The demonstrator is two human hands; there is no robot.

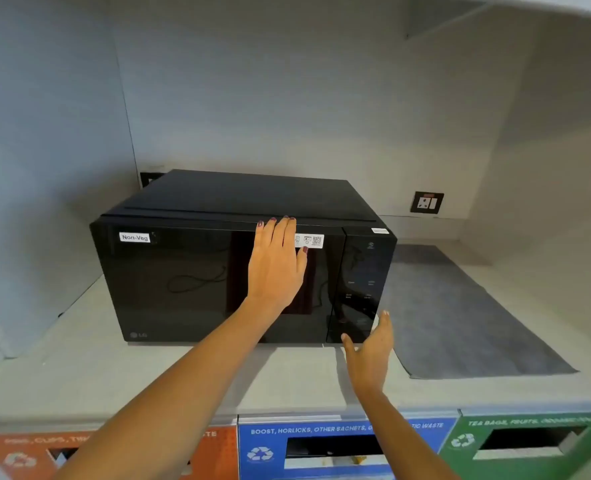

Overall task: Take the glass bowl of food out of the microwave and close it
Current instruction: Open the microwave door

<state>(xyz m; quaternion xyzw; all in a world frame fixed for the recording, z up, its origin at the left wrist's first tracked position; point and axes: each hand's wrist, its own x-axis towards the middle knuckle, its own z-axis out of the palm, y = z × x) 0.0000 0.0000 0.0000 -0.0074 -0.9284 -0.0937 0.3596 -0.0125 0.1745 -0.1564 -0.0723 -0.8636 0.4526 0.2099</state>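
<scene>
Flat against the shut microwave [190,282] door, left hand [276,261].

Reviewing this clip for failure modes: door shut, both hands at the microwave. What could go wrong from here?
1. The left hand lies flat on the microwave door, so a push could slide the unit back on the counter.
2. The right hand is near the control panel and could press the wrong spot.
3. The bowl is hidden behind the dark door; its heat cannot be judged.
</scene>
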